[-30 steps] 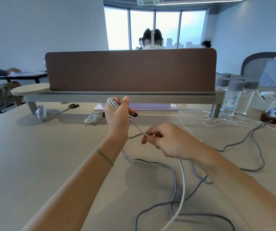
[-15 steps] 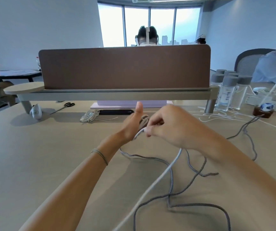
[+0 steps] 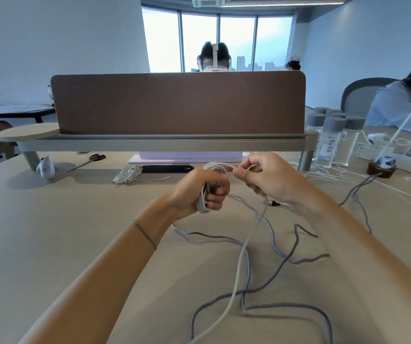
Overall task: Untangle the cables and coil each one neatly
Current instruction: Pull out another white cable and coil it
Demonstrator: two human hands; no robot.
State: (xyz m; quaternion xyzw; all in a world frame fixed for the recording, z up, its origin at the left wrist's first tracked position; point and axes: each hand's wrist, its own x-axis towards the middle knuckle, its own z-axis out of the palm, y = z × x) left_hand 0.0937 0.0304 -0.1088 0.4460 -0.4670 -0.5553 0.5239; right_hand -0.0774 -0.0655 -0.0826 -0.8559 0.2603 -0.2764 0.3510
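Nearest me, the loose run of the white cable (image 3: pixel 243 247) climbs off the table (image 3: pixel 50 244) from the bottom edge, crossing the grey braided cable (image 3: pixel 269 306) that sprawls in open loops below my forearms. Above that, my left hand (image 3: pixel 197 192) is curled round the white coil (image 3: pixel 208 187) I have built so far, several turns gathered in the fist and arching over its top. My right hand (image 3: pixel 266 177) pinches the same white cable between thumb and forefinger just beside the coil, laying on a fresh turn.

So I am partway through winding the white one; the grey is not yet started. Next I would feed more slack up and lift the white clear where it crosses the grey, lest it drag a loop along.

Farther off lies a small bundled white cable (image 3: pixel 127 174), apparently already coiled. At far right stand clear bottles (image 3: pixel 328 145), seemingly empty, and a clear cup (image 3: pixel 383 155) with a straw; its contents I cannot make out.
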